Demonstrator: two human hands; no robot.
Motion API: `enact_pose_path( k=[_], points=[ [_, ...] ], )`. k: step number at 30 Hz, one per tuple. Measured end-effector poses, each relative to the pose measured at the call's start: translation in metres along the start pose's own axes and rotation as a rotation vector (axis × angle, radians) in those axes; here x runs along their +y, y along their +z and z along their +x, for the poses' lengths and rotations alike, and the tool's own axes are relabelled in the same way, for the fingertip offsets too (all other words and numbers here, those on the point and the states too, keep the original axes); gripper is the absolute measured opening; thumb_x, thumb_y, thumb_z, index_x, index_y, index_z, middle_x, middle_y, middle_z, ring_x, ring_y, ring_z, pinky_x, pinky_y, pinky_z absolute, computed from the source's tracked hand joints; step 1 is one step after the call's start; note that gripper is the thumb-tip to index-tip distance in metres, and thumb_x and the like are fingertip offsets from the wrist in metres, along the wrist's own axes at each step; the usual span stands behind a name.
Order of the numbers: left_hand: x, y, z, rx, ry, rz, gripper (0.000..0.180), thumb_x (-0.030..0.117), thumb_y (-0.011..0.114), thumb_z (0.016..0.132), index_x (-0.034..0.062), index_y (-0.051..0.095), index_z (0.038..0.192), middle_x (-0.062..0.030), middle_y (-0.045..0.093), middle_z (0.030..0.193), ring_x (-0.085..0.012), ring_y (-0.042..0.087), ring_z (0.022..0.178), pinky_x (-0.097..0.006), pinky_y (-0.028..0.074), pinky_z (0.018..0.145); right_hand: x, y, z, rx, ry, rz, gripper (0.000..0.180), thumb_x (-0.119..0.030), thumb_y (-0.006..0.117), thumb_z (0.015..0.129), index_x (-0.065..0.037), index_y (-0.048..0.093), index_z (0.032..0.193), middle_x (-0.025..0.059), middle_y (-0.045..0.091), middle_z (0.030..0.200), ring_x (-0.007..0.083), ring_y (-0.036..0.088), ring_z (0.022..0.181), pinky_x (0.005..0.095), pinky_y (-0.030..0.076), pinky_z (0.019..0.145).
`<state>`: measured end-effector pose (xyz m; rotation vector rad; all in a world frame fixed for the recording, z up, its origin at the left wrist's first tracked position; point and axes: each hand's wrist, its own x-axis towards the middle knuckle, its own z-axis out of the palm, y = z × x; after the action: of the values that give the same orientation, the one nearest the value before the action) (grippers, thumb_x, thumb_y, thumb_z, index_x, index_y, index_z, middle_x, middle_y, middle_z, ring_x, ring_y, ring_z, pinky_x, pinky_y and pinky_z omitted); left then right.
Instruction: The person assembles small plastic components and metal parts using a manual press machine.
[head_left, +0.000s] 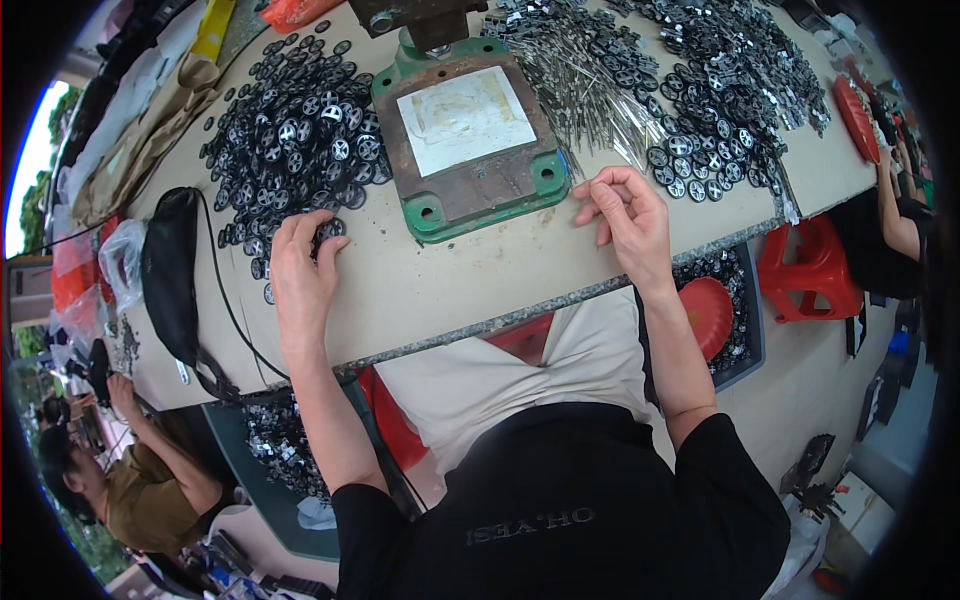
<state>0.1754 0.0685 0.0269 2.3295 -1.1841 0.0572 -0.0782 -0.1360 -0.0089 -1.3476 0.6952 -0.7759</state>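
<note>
My left hand (303,266) lies palm down on the beige table (470,275), its fingertips on small black wheels at the near edge of a big pile of black wheels (300,140). My right hand (628,215) hovers just right of a green press base (465,135), fingers curled and pinched together; whether they hold a small part I cannot tell. A heap of thin metal pins (590,85) lies just beyond that hand. Right of the pins spreads a second pile of wheels with metal parts (720,90).
A black pouch with a strap (170,270) lies at the table's left end. Red stools (810,270) stand to the right, trays of parts (735,300) under the table. Another person (140,480) sits at lower left, and a person's arm (895,215) shows at far right.
</note>
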Motion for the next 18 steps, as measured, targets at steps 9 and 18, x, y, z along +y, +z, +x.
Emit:
enact_pose_path(
  k=[9,18],
  points=[
    [0.031,0.027,-0.045,0.138,-0.092,-0.978,0.026,0.003,0.053,0.086,0.0004,0.059,0.111,-0.0021,0.053,0.096,-0.0075,0.048,0.077,-0.020,0.040,0.071,-0.010,0.004,-0.016,0.013,-0.088,-0.009,0.015,-0.001,0.054,0.086,0.004,0.063,0.098,0.0099,0.062,0.089,0.0138,0.062,0.075,0.0210,0.050,0.063],
    [0.075,0.060,-0.043,0.217,-0.167,-0.450,0.025,-0.001,0.058,0.082,-0.0013,0.060,0.107,-0.0101,0.055,0.100,-0.0127,0.056,0.079,-0.021,0.046,0.066,0.000,0.058,-0.054,-0.251,-0.497,-0.210,0.014,0.005,0.056,0.080,0.003,0.063,0.092,0.0103,0.059,0.088,0.0157,0.059,0.071,0.0255,0.049,0.063]
  ],
)
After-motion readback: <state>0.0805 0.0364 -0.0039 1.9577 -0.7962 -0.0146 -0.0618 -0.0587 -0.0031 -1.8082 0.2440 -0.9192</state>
